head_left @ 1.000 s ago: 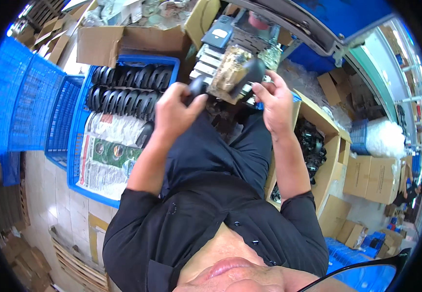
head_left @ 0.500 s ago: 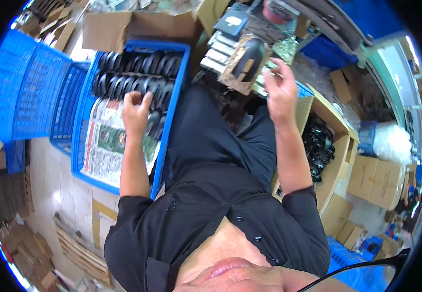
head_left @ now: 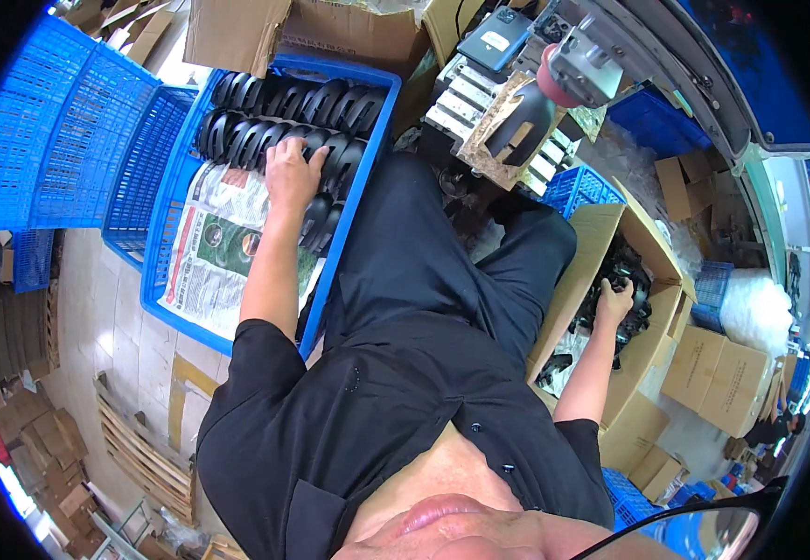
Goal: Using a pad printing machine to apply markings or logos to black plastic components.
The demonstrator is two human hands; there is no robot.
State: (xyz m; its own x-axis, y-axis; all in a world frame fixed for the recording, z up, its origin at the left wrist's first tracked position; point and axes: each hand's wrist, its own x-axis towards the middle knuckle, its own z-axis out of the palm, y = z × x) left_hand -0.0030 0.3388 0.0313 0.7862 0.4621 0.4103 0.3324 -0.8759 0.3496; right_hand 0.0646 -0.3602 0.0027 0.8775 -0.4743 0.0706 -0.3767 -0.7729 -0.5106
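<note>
My left hand (head_left: 293,175) reaches into a blue crate (head_left: 155,280), thumb and fingers closed round one of the black curved plastic parts (head_left: 316,142) at the end of a row. Several of these slotted shells stand in rows there, with newspaper (head_left: 223,247) under them. On my right, my right hand (head_left: 614,303) is down in a cardboard box (head_left: 573,271) of jumbled black parts (head_left: 634,322), its fingers bent round one of them, partly hidden. Ahead, a black curved shell (head_left: 523,126) sits on a brown fixture (head_left: 485,149), under a pink rounded pad (head_left: 559,79) on a machine.
A dark phone-like device (head_left: 495,39) lies on the machine's slatted metal bed (head_left: 461,103). Blue crates (head_left: 60,140) stand to the left, and open cardboard flaps (head_left: 237,33) rise behind the crate. Closed cartons (head_left: 718,378) are at the right.
My right hand has moved from beside the fixture down into the cardboard box. My left hand has shifted onto parts farther along the row. The view has turned slightly.
</note>
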